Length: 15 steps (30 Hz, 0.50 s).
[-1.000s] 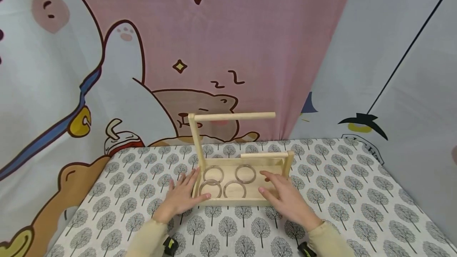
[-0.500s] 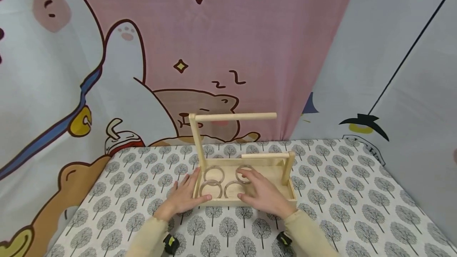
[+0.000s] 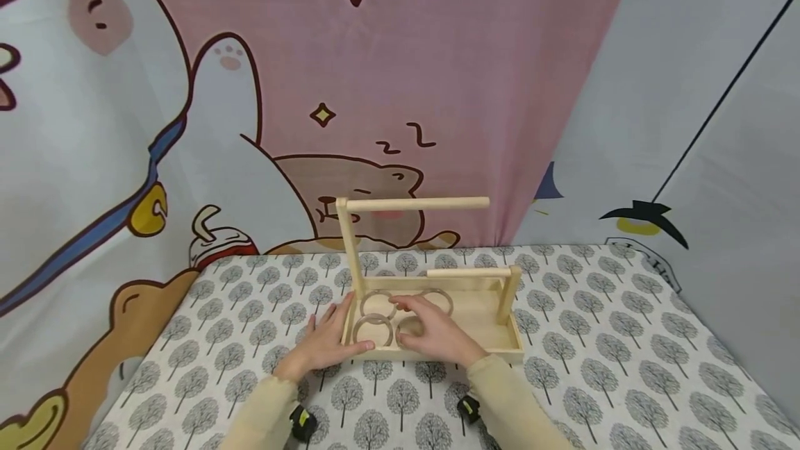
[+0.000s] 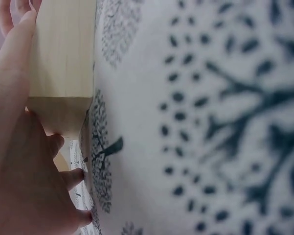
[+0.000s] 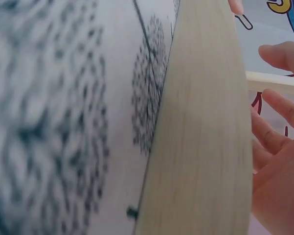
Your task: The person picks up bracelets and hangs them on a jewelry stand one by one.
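A shallow light wooden tray (image 3: 494,355) stands in front of me in the head view, with several translucent rings lying in its left and middle part. My left hand (image 3: 328,342) rests at the tray's left end, its thumb along the front rim and its fingers spread beside the end wall. Over the rings hovers my right hand (image 3: 440,334), thumb and forefinger apart and nothing between them. It partly covers the front right ring (image 3: 398,334) and the back right ring (image 3: 450,303). The front left ring (image 3: 355,330) overlaps the back left ring (image 3: 362,303).
A tall post (image 3: 348,238) rises from the tray's left end, carrying a long horizontal rod (image 3: 419,204). At the right end a shorter post (image 3: 509,296) holds a lower rod (image 3: 469,273) pointing left. Tree-patterned cloth (image 3: 594,367) covers the table; a cartoon curtain (image 3: 500,89) hangs behind.
My right hand has moved left across the tray, from its right end to over the rings. The left hand keeps its place at the left end.
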Tool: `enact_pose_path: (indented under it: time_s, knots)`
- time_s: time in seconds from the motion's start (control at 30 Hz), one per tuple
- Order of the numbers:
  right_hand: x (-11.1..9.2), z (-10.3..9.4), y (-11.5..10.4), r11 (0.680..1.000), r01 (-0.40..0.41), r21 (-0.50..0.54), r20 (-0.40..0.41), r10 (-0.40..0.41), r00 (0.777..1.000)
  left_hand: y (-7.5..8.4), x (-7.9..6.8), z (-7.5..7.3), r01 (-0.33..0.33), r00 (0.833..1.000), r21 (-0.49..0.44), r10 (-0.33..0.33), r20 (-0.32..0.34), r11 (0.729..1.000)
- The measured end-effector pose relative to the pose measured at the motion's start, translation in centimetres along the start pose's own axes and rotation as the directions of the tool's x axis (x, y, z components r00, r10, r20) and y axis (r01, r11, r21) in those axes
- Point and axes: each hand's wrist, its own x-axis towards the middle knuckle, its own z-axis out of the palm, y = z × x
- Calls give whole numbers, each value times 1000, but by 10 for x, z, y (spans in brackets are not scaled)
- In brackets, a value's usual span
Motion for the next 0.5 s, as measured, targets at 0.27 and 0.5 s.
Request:
enact_pose_path:
  time_s: [0.27, 0.5]
  knots:
    - [10, 12, 3, 993, 8, 117, 76, -17, 997, -2, 1, 1, 4, 1000, -18, -3, 21, 1000]
    - [19, 18, 4, 987, -1, 163, 117, -19, 993, -2, 1, 2, 4, 999, -72, -2, 33, 997]
